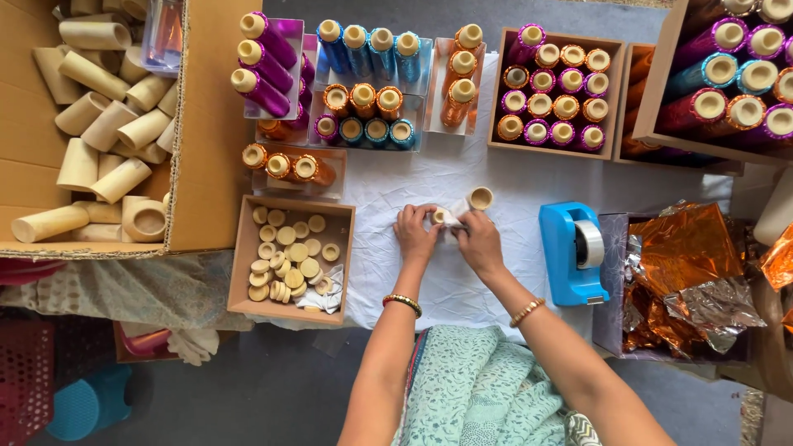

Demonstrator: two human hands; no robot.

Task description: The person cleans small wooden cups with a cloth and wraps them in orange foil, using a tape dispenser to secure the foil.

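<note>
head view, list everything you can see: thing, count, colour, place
plain cardboard tubes: many, cream, in the large carton at left
round wooden caps: many, pale, in the small brown box left of the hands
foil-wrapped tubes: dozens, purple, blue and orange, in clear trays at top centre
small foil-wrapped tubes: about fifteen, purple and orange, in the brown box at top
large foil-wrapped tubes: several, purple, blue and orange, in the box at top right
tape dispenser: one, blue, right of the hands
foil sheets: a pile, orange and silver, at right
white cloth: one, covering the work surface
loose tube: one, cream, just above the hands
left hand: holds a small tube with white wrap
right hand: fingers on the same tube
</note>
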